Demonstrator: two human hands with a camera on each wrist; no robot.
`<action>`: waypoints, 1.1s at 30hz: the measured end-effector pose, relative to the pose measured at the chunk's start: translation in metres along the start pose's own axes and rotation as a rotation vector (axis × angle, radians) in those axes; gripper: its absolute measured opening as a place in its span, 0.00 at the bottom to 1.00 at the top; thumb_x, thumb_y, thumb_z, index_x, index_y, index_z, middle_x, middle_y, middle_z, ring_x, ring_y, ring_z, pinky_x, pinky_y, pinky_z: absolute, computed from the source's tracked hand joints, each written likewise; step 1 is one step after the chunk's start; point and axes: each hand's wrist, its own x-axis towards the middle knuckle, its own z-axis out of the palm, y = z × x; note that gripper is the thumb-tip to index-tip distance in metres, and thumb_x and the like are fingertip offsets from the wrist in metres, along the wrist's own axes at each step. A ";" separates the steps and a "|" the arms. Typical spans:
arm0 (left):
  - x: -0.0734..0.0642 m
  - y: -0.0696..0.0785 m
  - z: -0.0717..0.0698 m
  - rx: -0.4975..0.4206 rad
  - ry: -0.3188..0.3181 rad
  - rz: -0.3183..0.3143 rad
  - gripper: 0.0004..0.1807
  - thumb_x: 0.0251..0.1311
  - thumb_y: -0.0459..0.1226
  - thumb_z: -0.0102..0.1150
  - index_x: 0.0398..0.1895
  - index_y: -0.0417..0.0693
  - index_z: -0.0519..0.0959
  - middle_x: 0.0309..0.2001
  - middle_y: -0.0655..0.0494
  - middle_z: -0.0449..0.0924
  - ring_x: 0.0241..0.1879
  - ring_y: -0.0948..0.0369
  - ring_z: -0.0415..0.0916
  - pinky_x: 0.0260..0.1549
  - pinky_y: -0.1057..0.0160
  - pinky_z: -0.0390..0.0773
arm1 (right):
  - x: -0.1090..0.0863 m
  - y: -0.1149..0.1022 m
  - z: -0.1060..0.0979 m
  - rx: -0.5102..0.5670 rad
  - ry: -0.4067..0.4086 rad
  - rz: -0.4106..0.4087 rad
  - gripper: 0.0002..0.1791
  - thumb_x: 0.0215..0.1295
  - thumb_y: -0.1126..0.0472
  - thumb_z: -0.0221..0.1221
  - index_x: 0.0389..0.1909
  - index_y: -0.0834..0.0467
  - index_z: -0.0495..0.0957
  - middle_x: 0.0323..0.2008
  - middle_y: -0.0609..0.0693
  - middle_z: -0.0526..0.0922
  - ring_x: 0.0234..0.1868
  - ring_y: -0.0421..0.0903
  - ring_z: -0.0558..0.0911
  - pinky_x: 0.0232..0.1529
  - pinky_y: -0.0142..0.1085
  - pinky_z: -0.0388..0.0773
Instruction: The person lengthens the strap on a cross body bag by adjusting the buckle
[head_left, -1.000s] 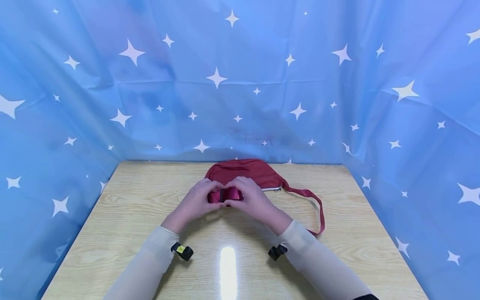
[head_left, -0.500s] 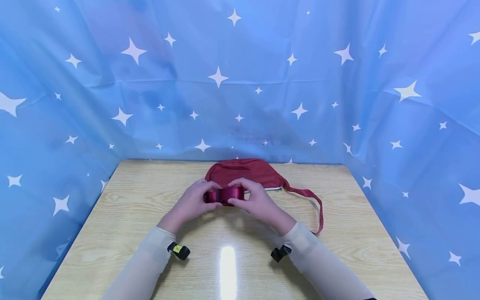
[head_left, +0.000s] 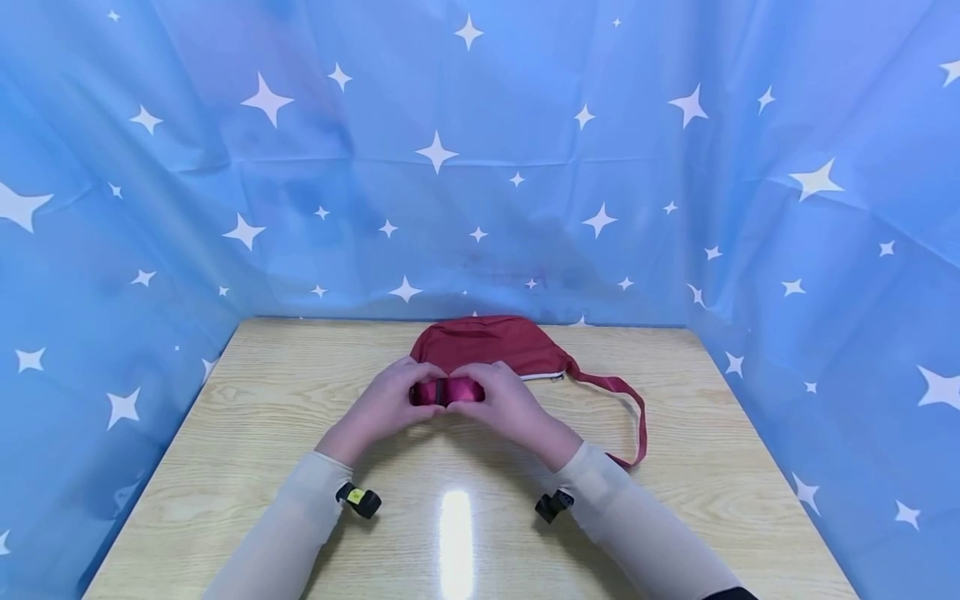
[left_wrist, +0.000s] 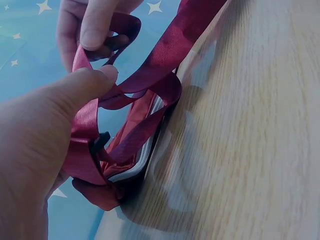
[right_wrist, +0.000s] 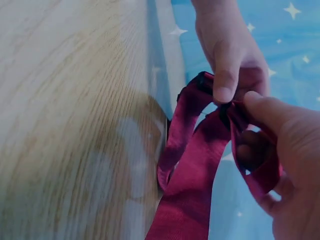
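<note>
A dark red waist bag with a white zip lies at the far middle of the table. In front of it, my left hand pinches its shiny red strap near a dark slider. My right hand grips the same strap just to the right, fingertips close to the left ones. Seen from the right wrist, the strap makes a loop round the right fingers, and the dark slider sits at the left thumb tip. Part of the strap is hidden behind the hands.
The strap's far end curves over the wooden table right of the bag, partly behind the right forearm. A blue curtain with white stars stands round the back and sides. Each wrist wears a small black camera.
My right hand first drew slightly to the right, showing more strap between the hands, then came back left until the fingertips nearly meet. The left hand hardly moved; the bag stays put.
</note>
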 end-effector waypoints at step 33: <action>-0.007 -0.006 -0.005 -0.043 0.010 -0.065 0.26 0.53 0.60 0.72 0.55 0.73 0.78 0.40 0.67 0.72 0.38 0.64 0.70 0.39 0.61 0.75 | -0.025 0.020 -0.003 0.520 0.121 0.112 0.19 0.65 0.55 0.69 0.54 0.42 0.75 0.49 0.42 0.80 0.50 0.45 0.79 0.52 0.48 0.76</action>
